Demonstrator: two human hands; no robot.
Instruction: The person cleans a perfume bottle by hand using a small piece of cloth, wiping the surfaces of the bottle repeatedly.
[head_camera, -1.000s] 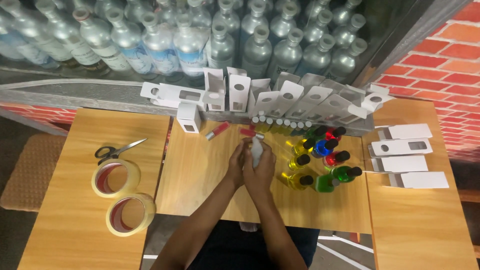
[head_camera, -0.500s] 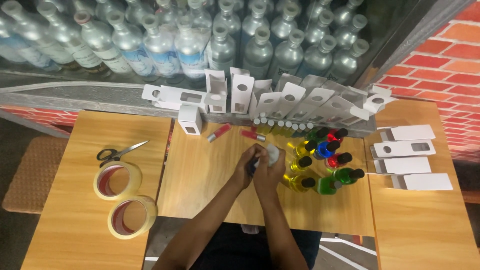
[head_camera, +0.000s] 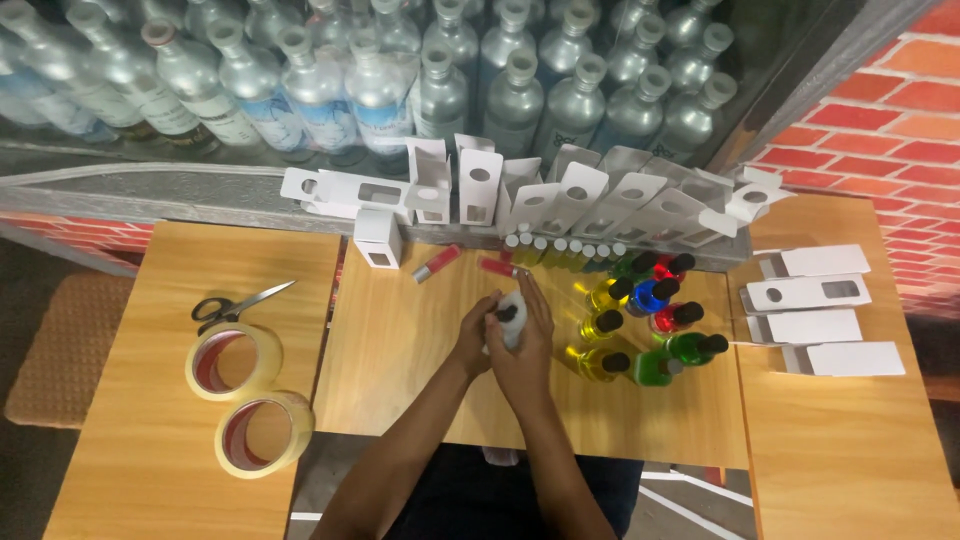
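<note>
table (head_camera: 400, 340): smooth wood grain | boxes (head_camera: 480, 185): matt white card | bottles (head_camera: 515, 95): glossy silver | tape rolls (head_camera: 232, 360): shiny plastic

Two tape rolls (head_camera: 235, 358) (head_camera: 263, 432) lie on the left table (head_camera: 110, 450), with scissors (head_camera: 236, 303) just behind them. On the middle table (head_camera: 400, 350), small bottles (head_camera: 640, 325) stand right of the hands (head_camera: 505, 335). Open cartons (head_camera: 560, 195) line the ledge behind. Flat cartons (head_camera: 815, 310) lie stacked in a column on the right table (head_camera: 850, 460). Large bottles (head_camera: 440, 80) fill the back.
</note>
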